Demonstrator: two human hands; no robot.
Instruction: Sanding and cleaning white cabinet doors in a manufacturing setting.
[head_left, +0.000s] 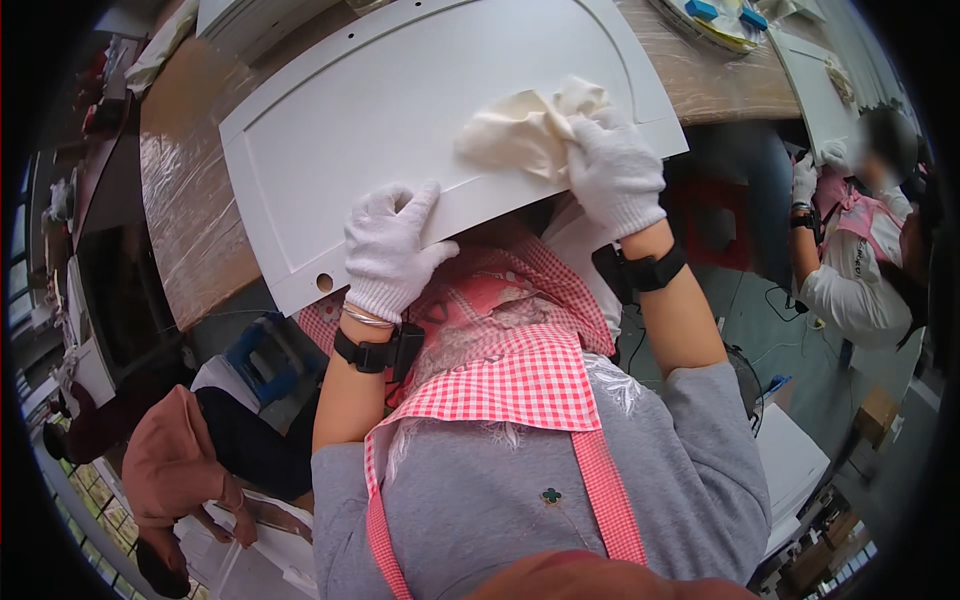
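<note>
A white cabinet door panel (pixel 370 130) with a grooved frame lies across the table in front of me, its near edge reaching toward my apron. My left hand (pixel 387 245), in a white knit glove, rests at that near edge with thumb and fingers apart. A round hole shows in the panel's corner beside it. In my gloved right hand (pixel 615 170) is a bunched cream cloth (pixel 520 135), which spreads leftward over the panel's surface. The fingertips of the right hand are partly hidden by the cloth's folds.
The plastic-covered table (pixel 190 200) extends left and right of the panel. A stack of white boards (pixel 245 25) stands at the far left. Blue blocks (pixel 702 10) sit at the far right. Co-workers work at right and lower left, near a blue stool (pixel 262 360) and a red stool (pixel 708 222).
</note>
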